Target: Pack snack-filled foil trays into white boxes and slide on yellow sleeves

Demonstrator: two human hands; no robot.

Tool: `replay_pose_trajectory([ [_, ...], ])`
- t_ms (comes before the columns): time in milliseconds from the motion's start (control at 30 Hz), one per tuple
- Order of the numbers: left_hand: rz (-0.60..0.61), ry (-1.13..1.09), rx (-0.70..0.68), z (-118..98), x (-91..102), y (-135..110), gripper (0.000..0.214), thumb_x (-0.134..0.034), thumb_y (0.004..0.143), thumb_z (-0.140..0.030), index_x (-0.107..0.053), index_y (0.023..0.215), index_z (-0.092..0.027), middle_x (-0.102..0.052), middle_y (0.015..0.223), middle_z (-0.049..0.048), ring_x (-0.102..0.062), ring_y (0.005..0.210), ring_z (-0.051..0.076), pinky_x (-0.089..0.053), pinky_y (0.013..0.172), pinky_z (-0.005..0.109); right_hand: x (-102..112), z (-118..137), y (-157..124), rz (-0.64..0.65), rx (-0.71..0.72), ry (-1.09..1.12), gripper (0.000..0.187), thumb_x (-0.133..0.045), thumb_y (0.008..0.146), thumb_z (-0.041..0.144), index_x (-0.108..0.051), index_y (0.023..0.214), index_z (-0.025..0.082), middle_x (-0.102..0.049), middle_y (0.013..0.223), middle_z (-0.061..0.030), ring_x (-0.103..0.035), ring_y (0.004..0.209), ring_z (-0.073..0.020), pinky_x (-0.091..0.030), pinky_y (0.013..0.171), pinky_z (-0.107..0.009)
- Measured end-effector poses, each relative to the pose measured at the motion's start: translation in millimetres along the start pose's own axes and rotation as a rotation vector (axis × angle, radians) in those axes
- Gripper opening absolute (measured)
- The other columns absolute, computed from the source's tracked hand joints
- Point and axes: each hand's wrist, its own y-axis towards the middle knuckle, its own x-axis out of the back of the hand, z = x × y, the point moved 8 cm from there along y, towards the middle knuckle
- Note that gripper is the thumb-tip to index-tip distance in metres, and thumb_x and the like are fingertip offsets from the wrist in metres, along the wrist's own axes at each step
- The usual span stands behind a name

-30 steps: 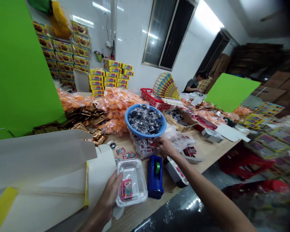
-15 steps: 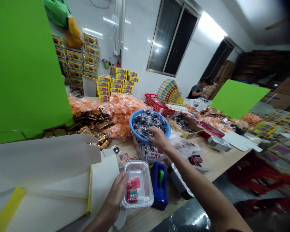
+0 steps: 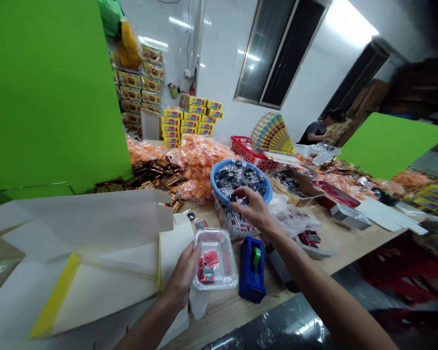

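My left hand [image 3: 184, 274] grips the left rim of a clear-bottomed foil tray [image 3: 224, 265], thumb on top. Inside the tray lie a small red and blue printed packet [image 3: 207, 272] and a pink-red piece [image 3: 210, 258]. My right hand [image 3: 253, 206] is at the near rim of a blue basin [image 3: 214, 187] full of black pieces in clear wrappers [image 3: 237, 175]. Its thumb and forefinger are curled around a small black wrapped piece [image 3: 241, 199], partly hidden by the fingers. The basin rests on a container of red and white packets [image 3: 241, 223].
A blue tape dispenser [image 3: 251, 287] stands right of the tray. An open white carton [image 3: 113, 277] lies at left. Behind are brown-gold packets [image 3: 160, 172], orange bagged pieces [image 3: 200, 165] and a red basket [image 3: 255, 158]. A co-worker [image 3: 316, 131] sits at the far right.
The view has swung left, so everything sits further right. My right hand has drawn back slightly from the pieces toward the basin's near rim. My left hand still holds the foil tray.
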Motion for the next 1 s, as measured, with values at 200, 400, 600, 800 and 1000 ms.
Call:
replay_pose_trajectory([
  [200,0.033,0.044,-0.121,-7,6.1,-7,0.046,-0.058,0.082,-0.040,-0.057,0.122,-0.017,-0.062,0.126,0.0088,-0.050,0.123,0.027,-0.037,0.106,0.039,-42,83,-69,0.453,0.261,-0.029,0.029,-0.069,0.077,0.026,-0.059,0.104,0.019,-0.062,0.103,-0.0081,-0.055,0.096,-0.0231,-0.045,0.084,-0.038],
  [400,-0.062,0.128,-0.179,-23,38.3,-37,0.046,-0.054,0.083,-0.041,-0.056,0.123,-0.018,-0.065,0.111,0.0094,-0.064,0.093,0.021,-0.050,0.084,0.032,-53,67,-97,0.274,0.082,0.013,0.032,-0.063,0.083,0.031,-0.052,0.112,0.020,-0.057,0.098,-0.0072,-0.057,0.085,-0.0202,-0.050,0.071,-0.033],
  [600,-0.133,0.075,-0.074,-34,66.7,-62,0.056,-0.046,0.085,-0.042,-0.041,0.134,-0.016,-0.057,0.096,0.0079,-0.059,0.058,0.013,-0.050,0.049,0.026,-116,109,-108,0.379,0.027,0.291,0.012,-0.059,0.082,0.026,-0.057,0.093,0.020,-0.057,0.092,-0.0057,-0.058,0.078,-0.0169,-0.051,0.063,-0.027],
  [800,-0.265,0.251,-0.291,-34,100.2,-61,0.043,-0.049,0.087,-0.047,-0.051,0.123,-0.024,-0.055,0.126,0.0094,-0.054,0.113,0.023,-0.050,0.082,0.028,-179,155,-102,0.346,0.121,0.321,0.020,-0.052,0.075,0.007,-0.060,0.089,0.019,-0.057,0.091,-0.0041,-0.055,0.080,-0.0158,-0.046,0.072,-0.027],
  [1000,-0.283,0.309,-0.282,-37,115.3,-57,0.048,-0.053,0.083,-0.051,-0.047,0.121,-0.023,-0.063,0.110,0.0081,-0.062,0.096,0.021,-0.052,0.076,0.031,-173,152,-104,0.320,0.100,0.333,0.027,-0.052,0.076,0.010,-0.056,0.101,0.020,-0.058,0.096,-0.0041,-0.056,0.086,-0.0162,-0.047,0.077,-0.028],
])
